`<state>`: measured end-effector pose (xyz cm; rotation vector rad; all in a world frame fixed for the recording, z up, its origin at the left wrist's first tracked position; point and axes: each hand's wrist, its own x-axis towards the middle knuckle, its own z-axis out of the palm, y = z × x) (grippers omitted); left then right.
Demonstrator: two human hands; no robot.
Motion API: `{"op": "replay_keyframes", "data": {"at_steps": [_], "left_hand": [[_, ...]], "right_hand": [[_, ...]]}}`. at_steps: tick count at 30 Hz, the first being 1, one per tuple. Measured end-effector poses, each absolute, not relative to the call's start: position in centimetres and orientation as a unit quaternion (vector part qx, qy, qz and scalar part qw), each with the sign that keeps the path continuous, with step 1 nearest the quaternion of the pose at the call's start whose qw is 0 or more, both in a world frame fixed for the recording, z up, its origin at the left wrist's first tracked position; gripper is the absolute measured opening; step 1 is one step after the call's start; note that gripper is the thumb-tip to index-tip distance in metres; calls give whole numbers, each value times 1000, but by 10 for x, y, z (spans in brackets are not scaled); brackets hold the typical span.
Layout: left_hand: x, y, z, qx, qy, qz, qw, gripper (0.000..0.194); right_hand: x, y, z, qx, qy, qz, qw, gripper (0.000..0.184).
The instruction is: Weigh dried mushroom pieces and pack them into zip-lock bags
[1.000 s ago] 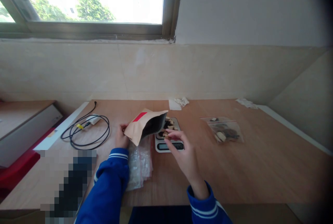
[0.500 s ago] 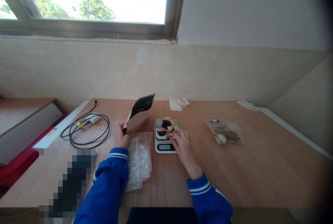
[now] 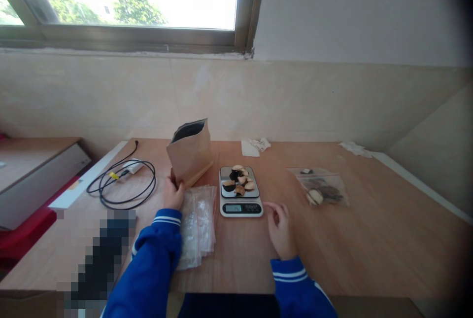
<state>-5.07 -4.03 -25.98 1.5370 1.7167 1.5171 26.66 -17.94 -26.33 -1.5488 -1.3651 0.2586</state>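
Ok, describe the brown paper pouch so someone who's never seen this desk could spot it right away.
Start at the wooden table under the window and find the small digital scale near its middle. Just left of it, the brown paper pouch stands upright, open-topped, its base held by the left hand. Unlike the flat clear bags beside it, it is opaque.

The left hand [image 3: 173,194] is curled in a grip, arm extended; the right hand [image 3: 281,229] rests loosely, fingers half-curled.

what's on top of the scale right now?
On the scale platform lies a small pile of dark and pale dried pieces. They cover the platform's middle; its front display is lit, digits unreadable. The right hand rests beside it, not touching.
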Motion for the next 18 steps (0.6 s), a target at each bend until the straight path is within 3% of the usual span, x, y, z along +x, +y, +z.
{"op": "replay_keyframes", "data": {"at_steps": [18], "left_hand": [[-56, -36, -266, 555, 611, 547, 136, 30]], "right_hand": [[267, -179, -264, -669, -545, 117, 493, 25]]}}
